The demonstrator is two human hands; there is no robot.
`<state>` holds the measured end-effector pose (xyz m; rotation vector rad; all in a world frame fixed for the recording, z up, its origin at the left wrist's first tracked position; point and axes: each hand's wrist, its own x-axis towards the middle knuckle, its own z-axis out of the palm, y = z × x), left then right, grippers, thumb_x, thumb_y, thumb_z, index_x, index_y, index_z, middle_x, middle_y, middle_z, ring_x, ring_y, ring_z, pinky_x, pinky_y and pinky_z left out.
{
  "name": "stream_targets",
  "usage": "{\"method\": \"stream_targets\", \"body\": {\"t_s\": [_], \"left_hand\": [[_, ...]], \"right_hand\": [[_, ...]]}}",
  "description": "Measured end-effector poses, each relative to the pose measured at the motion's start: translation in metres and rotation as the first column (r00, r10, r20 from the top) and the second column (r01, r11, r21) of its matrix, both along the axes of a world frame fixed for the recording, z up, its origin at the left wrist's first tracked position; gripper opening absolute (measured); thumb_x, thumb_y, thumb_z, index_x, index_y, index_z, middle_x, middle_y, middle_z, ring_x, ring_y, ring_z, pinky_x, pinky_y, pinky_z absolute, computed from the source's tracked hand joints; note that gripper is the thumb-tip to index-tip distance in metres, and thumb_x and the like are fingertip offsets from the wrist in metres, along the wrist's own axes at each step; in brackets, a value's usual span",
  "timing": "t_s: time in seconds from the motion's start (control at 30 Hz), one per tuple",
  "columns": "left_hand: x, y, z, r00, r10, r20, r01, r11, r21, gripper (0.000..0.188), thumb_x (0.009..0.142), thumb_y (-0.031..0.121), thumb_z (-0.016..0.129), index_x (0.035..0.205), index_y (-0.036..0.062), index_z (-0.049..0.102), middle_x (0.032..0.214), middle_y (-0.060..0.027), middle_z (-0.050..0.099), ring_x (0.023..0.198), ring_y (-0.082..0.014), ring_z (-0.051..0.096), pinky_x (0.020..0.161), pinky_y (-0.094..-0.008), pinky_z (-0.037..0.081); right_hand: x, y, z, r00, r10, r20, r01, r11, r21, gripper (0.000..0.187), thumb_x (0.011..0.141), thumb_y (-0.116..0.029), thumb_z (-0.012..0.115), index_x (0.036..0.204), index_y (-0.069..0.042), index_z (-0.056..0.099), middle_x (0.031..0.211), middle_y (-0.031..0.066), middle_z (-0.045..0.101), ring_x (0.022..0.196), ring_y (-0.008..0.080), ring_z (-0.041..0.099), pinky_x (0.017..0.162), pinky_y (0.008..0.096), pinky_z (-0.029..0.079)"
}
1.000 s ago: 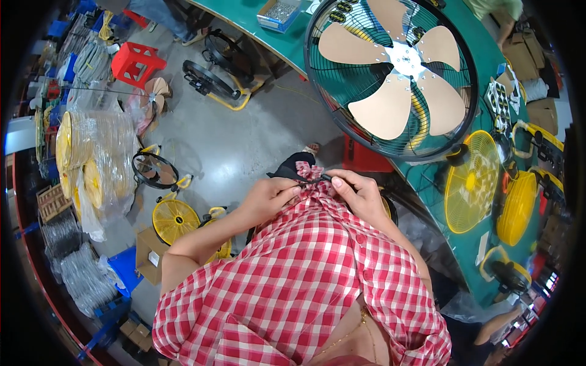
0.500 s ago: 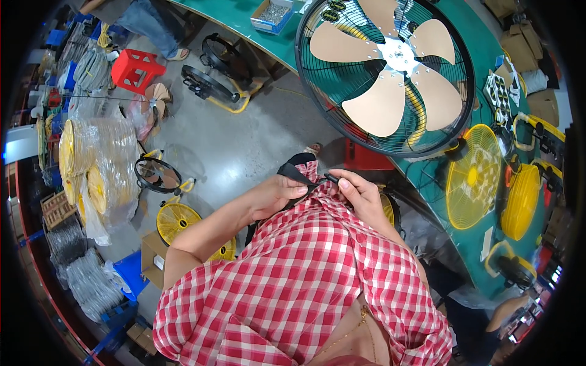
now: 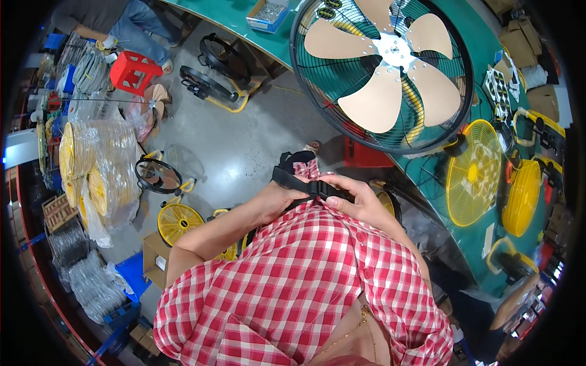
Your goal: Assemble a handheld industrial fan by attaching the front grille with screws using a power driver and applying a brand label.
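A black waist strap [image 3: 287,177] with a plastic buckle [image 3: 318,190] lies across the front of my red-and-white checked shirt. My left hand [image 3: 279,200] is closed on the strap just left of the buckle, its thumb against the buckle's edge. From the other side my right hand [image 3: 357,198] grips the buckle, index finger above and thumb below. The buckle's two halves appear to be together. Part of the strap is hidden behind my fingers, and a dark pouch-like piece hangs just beyond my left hand.
A large fan with beige blades [image 3: 395,52] lies on the green table [image 3: 421,177] at the front right, with yellow fan grilles [image 3: 473,172] beside it. A red stool [image 3: 135,72] and wrapped yellow grilles [image 3: 101,165] stand left. Another person [image 3: 137,27] is at the far left.
My hands have brought the strap ends together, and the buckle now shows between them at my waist. At the far left, the other person has leaned further into view.
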<state>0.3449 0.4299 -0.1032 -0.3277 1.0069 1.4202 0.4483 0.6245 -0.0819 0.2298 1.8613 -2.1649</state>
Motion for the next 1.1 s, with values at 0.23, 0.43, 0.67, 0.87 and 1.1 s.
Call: {"method": "stream_targets", "body": {"t_s": [0.23,0.43,0.67,0.87,1.1], "left_hand": [[-0.001,0.006,0.003,0.997,0.074,0.002,-0.074,0.994,0.079,0.028,0.079,0.004,0.063,0.106,0.0003,0.056,0.102,-0.0088,0.060,0.096,-0.0173,0.056,0.090,-0.0293,0.043],[0.005,0.000,-0.008,0.997,0.079,0.019,-0.080,0.994,0.072,0.024,0.080,0.006,0.064,0.100,0.0022,0.051,0.099,-0.0089,0.060,0.096,-0.0170,0.056,0.088,-0.0278,0.044],[0.006,-0.008,-0.006,0.915,-0.032,-0.403,0.027,0.999,-0.017,0.019,0.083,0.005,0.060,0.098,0.0053,0.047,0.097,-0.0063,0.059,0.094,-0.0169,0.057,0.082,-0.0283,0.045],[-0.019,-0.032,0.038,0.487,-0.455,-0.746,0.355,0.883,-0.307,0.025,0.080,0.018,0.066,0.096,0.0004,0.057,0.101,-0.0072,0.058,0.085,-0.0143,0.057,0.070,-0.0288,0.048],[-0.027,-0.006,0.053,0.272,-0.402,-0.875,0.306,0.898,-0.317,0.031,0.077,0.026,0.066,0.100,0.0053,0.058,0.088,-0.0105,0.060,0.081,-0.0256,0.060,0.067,-0.0321,0.047]], "right_hand": [[-0.014,-0.009,-0.002,1.000,-0.005,0.010,0.003,0.976,0.218,0.043,0.073,-0.016,0.074,0.108,0.001,0.057,0.086,0.0029,0.060,0.076,0.0079,0.054,0.069,0.0224,0.045],[-0.023,-0.015,-0.010,0.999,-0.017,0.036,0.010,0.984,0.180,0.034,0.071,-0.023,0.076,0.089,0.001,0.060,0.072,0.0051,0.060,0.065,0.0101,0.053,0.060,0.0260,0.044],[-0.026,-0.019,-0.017,0.992,0.052,0.113,-0.061,0.995,0.077,0.027,0.070,-0.020,0.076,0.079,-0.001,0.059,0.066,-0.0024,0.053,0.060,0.0046,0.045,0.053,0.0227,0.038],[-0.026,-0.021,-0.017,0.993,-0.005,0.119,-0.009,0.994,0.113,0.022,0.070,-0.016,0.075,0.076,-0.002,0.059,0.062,-0.0034,0.051,0.058,0.0037,0.044,0.052,0.0217,0.037],[-0.032,-0.021,-0.011,0.985,0.014,0.170,-0.025,0.998,0.062,0.021,0.068,-0.014,0.075,0.072,-0.003,0.058,0.062,-0.0047,0.050,0.058,0.0033,0.043,0.052,0.0214,0.036]]}}
